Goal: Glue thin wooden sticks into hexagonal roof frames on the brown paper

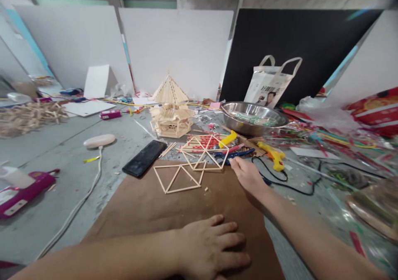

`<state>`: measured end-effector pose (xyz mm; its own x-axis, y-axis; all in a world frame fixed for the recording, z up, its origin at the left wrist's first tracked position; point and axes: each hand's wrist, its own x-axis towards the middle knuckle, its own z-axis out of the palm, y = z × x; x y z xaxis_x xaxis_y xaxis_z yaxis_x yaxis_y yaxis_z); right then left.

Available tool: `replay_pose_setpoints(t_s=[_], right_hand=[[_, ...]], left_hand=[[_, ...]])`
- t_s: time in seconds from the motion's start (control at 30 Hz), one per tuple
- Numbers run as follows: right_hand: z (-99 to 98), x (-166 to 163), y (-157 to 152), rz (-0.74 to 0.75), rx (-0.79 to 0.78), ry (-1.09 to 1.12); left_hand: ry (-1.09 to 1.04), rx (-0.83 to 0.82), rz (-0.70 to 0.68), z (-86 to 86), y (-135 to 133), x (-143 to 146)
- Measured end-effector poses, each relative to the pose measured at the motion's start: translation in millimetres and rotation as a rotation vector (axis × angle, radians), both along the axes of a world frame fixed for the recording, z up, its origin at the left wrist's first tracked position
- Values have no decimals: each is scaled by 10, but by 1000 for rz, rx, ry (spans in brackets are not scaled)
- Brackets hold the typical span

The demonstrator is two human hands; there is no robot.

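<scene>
My left hand (208,247) lies flat, fingers stretched out, on a brown cardboard sheet (149,205) and holds nothing. My right hand (247,174) reaches forward to the sheet's far right corner, fingers curled by blue-handled scissors (233,154); whether it grips them is hidden. Flat frames of thin wooden sticks (180,178) lie on the sheet's far edge, more stick frames (203,147) just beyond. A small stick pavilion (171,112) stands further back.
A black phone (144,157) lies left of the frames. A yellow glue gun (273,155) with black cord sits right of my right hand. A steel bowl (253,118), paper bag (270,83), white cable (77,205), pink object (21,191) and craft litter surround.
</scene>
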<state>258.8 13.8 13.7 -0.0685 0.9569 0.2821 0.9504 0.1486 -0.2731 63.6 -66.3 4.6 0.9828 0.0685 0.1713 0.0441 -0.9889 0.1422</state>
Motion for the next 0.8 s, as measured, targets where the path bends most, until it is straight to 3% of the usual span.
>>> replay_pose_setpoints(t_s=[0.27,0.4,0.53,0.8], right_hand=[[-151,-95,64,54,-36,114],[-221,-74,111,60,-79,114],[-177,-83,154,65,-157,94],[1,-188,283,-35,-281,43]], left_hand=[[-46,-20,37,-38,-15,54],[-73,-71,119,-42,0,-1],[-74,-82,249,35,97,-125],[-36,-4,654,123,456,-425]])
